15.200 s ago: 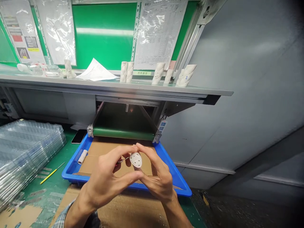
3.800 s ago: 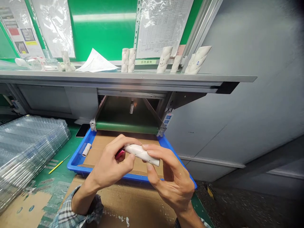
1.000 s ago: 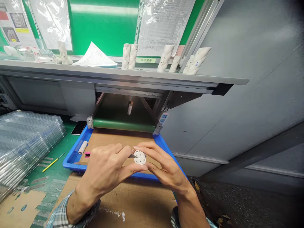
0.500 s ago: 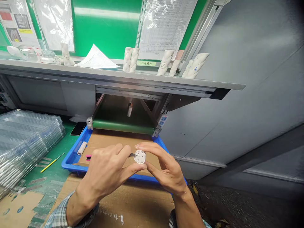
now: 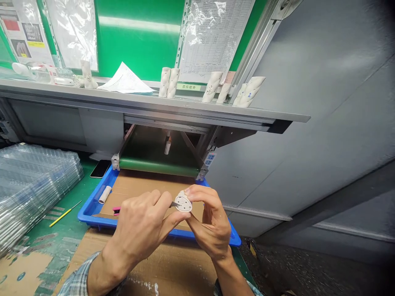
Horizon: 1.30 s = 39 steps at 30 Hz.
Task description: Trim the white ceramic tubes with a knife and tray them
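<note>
White plastic cap point(image 5: 184, 202) pinched narrowly between thumb and fingertips of the right hand point(image 5: 210, 220), just beside the left hand point(image 5: 138, 227). Small knife point(image 5: 175, 204) with its blade at the cap's edge, pink handle point(image 5: 116, 211) closed inside the curled left fingers point(image 5: 152, 201). Below both hands, blue tray point(image 5: 92, 216) lined with cardboard; white tube point(image 5: 105, 194) left of the fingers.

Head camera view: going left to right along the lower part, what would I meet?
Stacked clear plastic trays, thin yellow pick, blue plastic tray, white tube, left hand holding a pink-handled blade, round white perforated disc, right hand.
</note>
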Each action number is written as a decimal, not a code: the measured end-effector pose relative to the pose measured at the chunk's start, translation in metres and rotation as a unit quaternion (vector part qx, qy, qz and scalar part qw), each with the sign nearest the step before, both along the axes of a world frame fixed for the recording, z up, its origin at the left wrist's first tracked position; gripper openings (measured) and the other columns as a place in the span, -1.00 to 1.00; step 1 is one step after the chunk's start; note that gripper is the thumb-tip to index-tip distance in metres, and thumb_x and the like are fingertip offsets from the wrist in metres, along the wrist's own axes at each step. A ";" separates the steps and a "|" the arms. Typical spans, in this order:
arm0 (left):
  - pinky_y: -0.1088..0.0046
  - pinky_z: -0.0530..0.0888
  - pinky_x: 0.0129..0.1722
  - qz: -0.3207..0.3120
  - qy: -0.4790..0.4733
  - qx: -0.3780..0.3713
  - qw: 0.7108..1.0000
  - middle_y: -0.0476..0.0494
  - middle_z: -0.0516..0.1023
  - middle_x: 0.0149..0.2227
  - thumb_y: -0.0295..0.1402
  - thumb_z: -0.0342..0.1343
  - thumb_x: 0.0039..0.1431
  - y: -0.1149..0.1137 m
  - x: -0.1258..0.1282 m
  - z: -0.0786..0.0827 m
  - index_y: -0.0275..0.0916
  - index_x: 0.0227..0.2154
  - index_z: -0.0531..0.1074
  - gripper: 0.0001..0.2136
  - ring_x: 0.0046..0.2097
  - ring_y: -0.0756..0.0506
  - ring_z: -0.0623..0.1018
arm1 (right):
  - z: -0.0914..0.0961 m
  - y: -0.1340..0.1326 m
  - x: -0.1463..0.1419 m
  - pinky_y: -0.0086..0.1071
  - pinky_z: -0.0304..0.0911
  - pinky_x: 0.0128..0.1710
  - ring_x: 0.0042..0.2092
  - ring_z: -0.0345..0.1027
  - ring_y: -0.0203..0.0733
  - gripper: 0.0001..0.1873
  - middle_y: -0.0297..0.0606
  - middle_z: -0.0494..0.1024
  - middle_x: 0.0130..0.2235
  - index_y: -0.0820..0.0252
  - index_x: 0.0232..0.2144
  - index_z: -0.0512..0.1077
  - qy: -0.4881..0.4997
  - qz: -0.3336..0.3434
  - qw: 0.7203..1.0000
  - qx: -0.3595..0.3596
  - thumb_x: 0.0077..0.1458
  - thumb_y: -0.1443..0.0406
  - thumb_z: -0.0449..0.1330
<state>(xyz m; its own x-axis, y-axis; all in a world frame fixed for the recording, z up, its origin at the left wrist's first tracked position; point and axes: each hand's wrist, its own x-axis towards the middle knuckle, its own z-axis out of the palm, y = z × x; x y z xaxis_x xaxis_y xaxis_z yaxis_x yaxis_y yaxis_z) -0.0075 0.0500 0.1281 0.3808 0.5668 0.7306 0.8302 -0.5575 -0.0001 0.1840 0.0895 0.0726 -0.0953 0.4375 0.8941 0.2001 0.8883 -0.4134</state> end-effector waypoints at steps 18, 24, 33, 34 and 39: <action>0.32 0.26 -0.43 -0.054 -0.062 -0.029 0.996 0.05 0.55 -0.41 0.08 -0.08 0.59 0.004 -0.010 -0.003 -0.17 -0.22 0.44 -0.56 -0.41 -0.08 0.57 | -0.003 -0.002 0.000 -0.21 0.41 0.25 0.17 0.50 -0.09 -0.58 -0.19 0.58 0.10 -0.07 0.23 0.46 0.005 0.120 0.986 -0.111 0.40 0.34 0.34; 0.34 0.25 -0.39 -0.070 -0.039 -0.077 0.994 0.06 0.61 -0.34 0.09 -0.13 0.60 0.005 -0.021 0.004 -0.15 -0.21 0.45 -0.54 -0.37 -0.08 0.58 | -0.011 0.002 0.003 -0.35 0.43 0.21 0.13 0.52 -0.17 -0.63 -0.24 0.61 0.10 -0.14 0.24 0.47 0.024 0.203 0.960 -0.194 0.46 0.23 0.29; 0.33 0.12 -0.45 -0.048 -0.006 -0.043 0.998 0.05 0.49 -0.50 0.14 -0.21 0.60 0.005 -0.016 0.005 -0.18 -0.41 0.35 -0.41 -0.48 -0.04 0.49 | -0.001 0.002 0.003 -0.38 0.48 -0.07 -0.07 0.52 -0.18 -0.72 -0.22 0.63 -0.02 -0.09 0.13 0.59 0.040 0.266 0.933 -0.240 0.46 0.08 0.27; 0.34 0.12 -0.45 -0.046 -0.005 -0.042 0.998 0.05 0.49 -0.50 0.15 -0.22 0.59 0.005 -0.016 0.005 -0.18 -0.41 0.35 -0.40 -0.47 -0.04 0.49 | -0.002 0.002 0.003 -0.37 0.48 -0.08 -0.07 0.52 -0.17 -0.72 -0.21 0.63 -0.02 -0.09 0.12 0.59 0.041 0.269 0.931 -0.242 0.45 0.08 0.28; 0.32 0.11 -0.45 -0.043 0.001 -0.027 0.999 0.05 0.48 -0.51 0.17 -0.20 0.58 0.005 -0.016 0.004 -0.19 -0.43 0.37 -0.39 -0.48 -0.04 0.48 | -0.002 0.001 0.003 -0.34 0.48 -0.07 -0.06 0.51 -0.14 -0.72 -0.19 0.62 -0.03 -0.07 0.12 0.60 0.045 0.273 0.930 -0.243 0.45 0.08 0.28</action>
